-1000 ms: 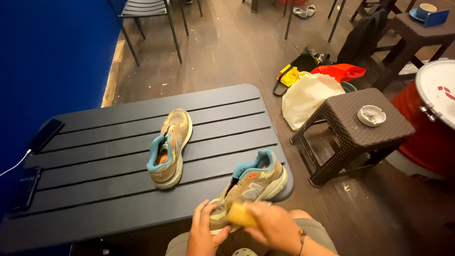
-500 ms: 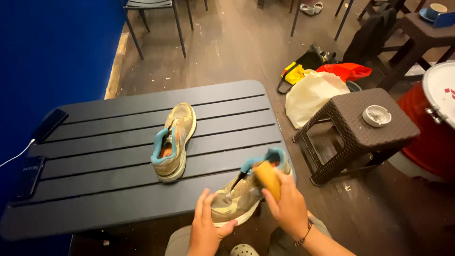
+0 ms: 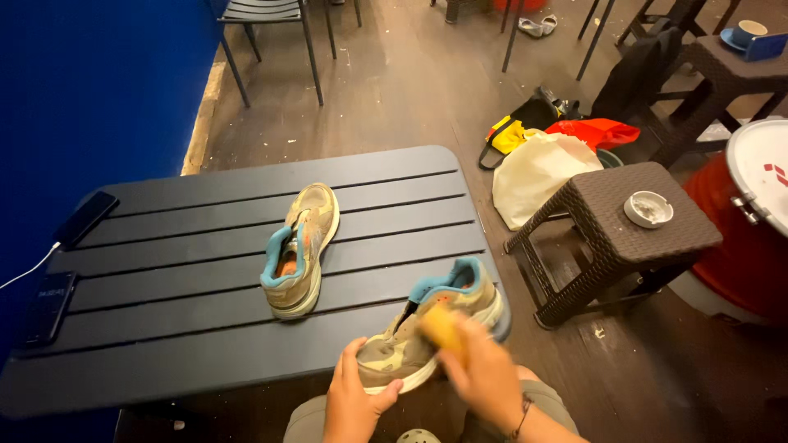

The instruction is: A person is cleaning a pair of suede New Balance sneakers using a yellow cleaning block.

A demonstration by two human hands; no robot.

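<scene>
At the bottom centre of the frame, your left hand (image 3: 355, 402) gripped the toe of the tan shoe (image 3: 433, 328) at the table (image 3: 164, 246) edge, fingers wrapped under its sole. Your right hand (image 3: 484, 377) was closed around a yellow sponge (image 3: 445, 326), blurred against the shoe's side. Short, firm strokes with the toe pinned would have cleaned best. At right, a white-topped red drum (image 3: 759, 213) bore small red marks.

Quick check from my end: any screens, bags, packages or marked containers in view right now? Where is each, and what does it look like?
Phone: table's far left corner, slim, black, screen dark.
Second phone: table's left edge, black, screen faintly lit.
Cream bag: on the floor beside the wicker stool, bulging.
Drum: far right, red, white lid with red marks.
</scene>
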